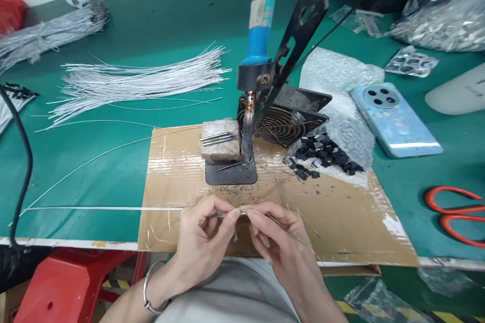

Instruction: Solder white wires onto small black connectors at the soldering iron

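My left hand [204, 237], with a metal bangle at the wrist, pinches a thin white wire [106, 208] that runs out to the left. Close beside it, my right hand [282, 237] also has its fingertips pressed together on thin wire, and a strand trails past its palm to the lower right. The fingertips nearly meet and cover whatever lies between them. Both hands are over a cardboard sheet [174, 181]. Beyond them a blue-handled soldering iron [261, 30] points down in a black bracket [303, 15], next to a pale block [220, 151] with thin metal sticks on it.
A bundle of white wires [144, 81] lies at back left. Behind the iron is a black fan [280, 123]. Small black pieces [326, 154] sit on bubble wrap [341, 75]; a blue phone [397, 118] and red-handled scissors [454, 209] lie right. A black cable [26, 161] hangs left.
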`<state>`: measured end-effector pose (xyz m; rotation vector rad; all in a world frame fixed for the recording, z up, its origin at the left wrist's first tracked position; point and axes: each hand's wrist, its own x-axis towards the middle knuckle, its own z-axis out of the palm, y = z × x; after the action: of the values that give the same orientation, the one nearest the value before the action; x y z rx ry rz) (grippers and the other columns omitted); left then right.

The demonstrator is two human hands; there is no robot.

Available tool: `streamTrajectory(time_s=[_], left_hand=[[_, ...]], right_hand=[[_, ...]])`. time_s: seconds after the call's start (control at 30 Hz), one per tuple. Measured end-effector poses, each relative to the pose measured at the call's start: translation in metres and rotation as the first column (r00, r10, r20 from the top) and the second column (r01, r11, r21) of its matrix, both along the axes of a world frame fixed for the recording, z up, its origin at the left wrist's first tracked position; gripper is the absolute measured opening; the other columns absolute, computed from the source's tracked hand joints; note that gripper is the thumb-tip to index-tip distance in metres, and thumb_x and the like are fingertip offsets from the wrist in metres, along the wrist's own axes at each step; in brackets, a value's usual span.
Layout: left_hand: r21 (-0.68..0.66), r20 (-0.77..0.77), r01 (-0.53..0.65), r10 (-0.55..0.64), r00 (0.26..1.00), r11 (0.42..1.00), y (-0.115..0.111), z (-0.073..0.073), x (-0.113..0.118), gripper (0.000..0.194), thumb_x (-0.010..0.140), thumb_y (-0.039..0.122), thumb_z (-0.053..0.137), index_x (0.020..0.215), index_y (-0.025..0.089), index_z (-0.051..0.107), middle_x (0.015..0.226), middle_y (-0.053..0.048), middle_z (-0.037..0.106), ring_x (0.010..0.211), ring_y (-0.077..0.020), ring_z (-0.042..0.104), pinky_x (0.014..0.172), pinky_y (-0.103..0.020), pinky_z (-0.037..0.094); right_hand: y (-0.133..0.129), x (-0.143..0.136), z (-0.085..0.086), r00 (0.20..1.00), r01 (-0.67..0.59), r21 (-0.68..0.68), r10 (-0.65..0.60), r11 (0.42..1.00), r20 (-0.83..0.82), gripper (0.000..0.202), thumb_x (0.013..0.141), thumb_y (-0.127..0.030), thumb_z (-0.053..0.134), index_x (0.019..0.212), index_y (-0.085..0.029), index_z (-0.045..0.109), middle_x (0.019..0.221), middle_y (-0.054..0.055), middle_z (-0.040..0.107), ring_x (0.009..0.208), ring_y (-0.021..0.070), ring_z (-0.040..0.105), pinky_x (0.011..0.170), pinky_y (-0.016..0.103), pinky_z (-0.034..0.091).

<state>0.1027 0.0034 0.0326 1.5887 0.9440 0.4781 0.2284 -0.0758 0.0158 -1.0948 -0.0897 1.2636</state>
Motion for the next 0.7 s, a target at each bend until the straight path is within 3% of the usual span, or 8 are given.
streamTrajectory(time_s=[0.3,0.7], left_hand=[[-0.077,0.016,-0.05,0.051,0.999,0.996,0.003,0.0019,0.0035,0.023,0.096,0.028,0.062,0.076,0.015,0.061,0.056,0.004,0.048,0.048,-0.0074,0.029,0.044,-0.022,0.022],[-0.078,0.018,-0.061,0.063,0.998,0.995,0.0039,0.0016,0.0021,0.021,0.094,0.028,0.063,0.078,0.016,0.062,0.056,0.003,0.052,0.046,-0.0075,0.032,0.043,-0.021,0.025]], right_hand=[[-0.0028,0.0027,-0.0062,0.998,-0.03,0.059,0.033,0.998,-0.054,0.017,0.08,-0.038,0.081,0.087,-0.022,0.084,0.058,-0.003,0.051,0.042,0.0047,0.04,0.031,0.013,0.033],[-0.0047,-0.001,-0.0062,0.986,-0.024,-0.01,0.025,1.0,0.167,0.015,0.081,-0.037,0.081,0.084,-0.023,0.083,0.063,-0.001,0.06,0.037,0.0044,0.043,0.033,0.018,0.032]])
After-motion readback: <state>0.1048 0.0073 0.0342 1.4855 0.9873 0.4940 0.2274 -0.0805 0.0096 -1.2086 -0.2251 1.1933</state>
